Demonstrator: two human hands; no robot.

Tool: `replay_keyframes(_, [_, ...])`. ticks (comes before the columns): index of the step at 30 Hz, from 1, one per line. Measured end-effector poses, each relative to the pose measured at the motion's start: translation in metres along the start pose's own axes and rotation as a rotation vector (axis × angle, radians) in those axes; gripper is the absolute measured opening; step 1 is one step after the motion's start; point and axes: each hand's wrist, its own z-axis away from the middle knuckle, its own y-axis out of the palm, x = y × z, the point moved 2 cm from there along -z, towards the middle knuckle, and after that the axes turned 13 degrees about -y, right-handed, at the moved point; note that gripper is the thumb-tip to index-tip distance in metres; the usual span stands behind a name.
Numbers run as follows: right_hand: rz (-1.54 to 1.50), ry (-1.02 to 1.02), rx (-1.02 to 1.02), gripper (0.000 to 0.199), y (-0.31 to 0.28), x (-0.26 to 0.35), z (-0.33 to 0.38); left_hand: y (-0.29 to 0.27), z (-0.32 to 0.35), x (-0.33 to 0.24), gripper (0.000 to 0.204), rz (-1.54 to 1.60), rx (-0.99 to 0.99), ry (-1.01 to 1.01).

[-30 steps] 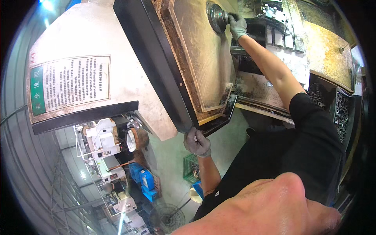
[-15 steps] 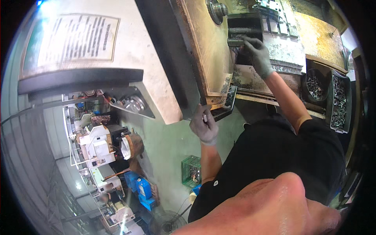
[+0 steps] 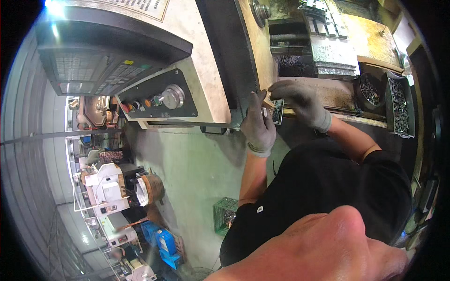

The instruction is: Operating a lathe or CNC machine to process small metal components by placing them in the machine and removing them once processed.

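Taking the left hand as the clock's centre, the gloved left hand (image 3: 258, 125) is closed around a small pale piece (image 3: 265, 112), whose end shows among the fingers just below the machine's dark door frame (image 3: 229, 56); that grip probably leaves the end free. Toward 2 o'clock, the gloved right hand (image 3: 297, 100) reaches across, fingers loosely bent, tips close to the left fingers; whether they touch, or pinch anything, I cannot tell. The two are likely kept close so that either can get at the piece. The round spindle (image 3: 261, 12) lies at 12. Between 2 and 3 stands a round bucket (image 3: 369, 91), and at 3 a grey bin (image 3: 401, 105), both holding loose metal pieces, presumably set beside the machine for easy reach. A control knob (image 3: 173, 96) sits near 10, a green crate (image 3: 225, 213) near 7.
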Motion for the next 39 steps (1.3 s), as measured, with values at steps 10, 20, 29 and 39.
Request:
replay_keyframes(10, [0.127, -0.041, 0.082, 0.033, 0.023, 0.019, -0.004, 0.001, 0.004, -0.001, 0.076, -0.011, 0.036, 0.003])
replay_keyframes(20, [-0.058, 0.319, -0.457, 0.031, -0.03, -0.115, -0.008, 0.003, 0.006, 0.002, 0.023, 0.088, -0.14, -0.074])
replay_keyframes(29, [0.359, 0.566, -0.626, 0.041, -0.126, -0.36, -0.044, 0.007, 0.006, -0.003, 0.016, -0.104, -0.215, -0.016])
replay_keyframes(39, [0.764, 0.601, -0.371, 0.042, -0.15, -0.431, -0.081, 0.004, 0.012, 0.0, 0.018, -0.167, -0.272, -0.108])
